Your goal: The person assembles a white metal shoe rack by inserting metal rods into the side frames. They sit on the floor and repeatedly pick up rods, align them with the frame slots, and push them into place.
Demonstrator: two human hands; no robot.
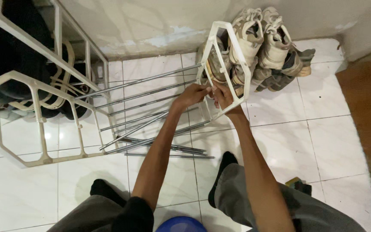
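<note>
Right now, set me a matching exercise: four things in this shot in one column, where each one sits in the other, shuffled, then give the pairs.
Things:
1. right side frame
2. loose metal rods
3. pale sneakers
4. left side frame

Places:
A. piled against the wall
B. lying on the floor tiles
C. gripped by the left hand and right hand
D. standing at the far ends of the rods, untouched

Pairs: 1-C, 2-B, 3-A, 4-D
</note>
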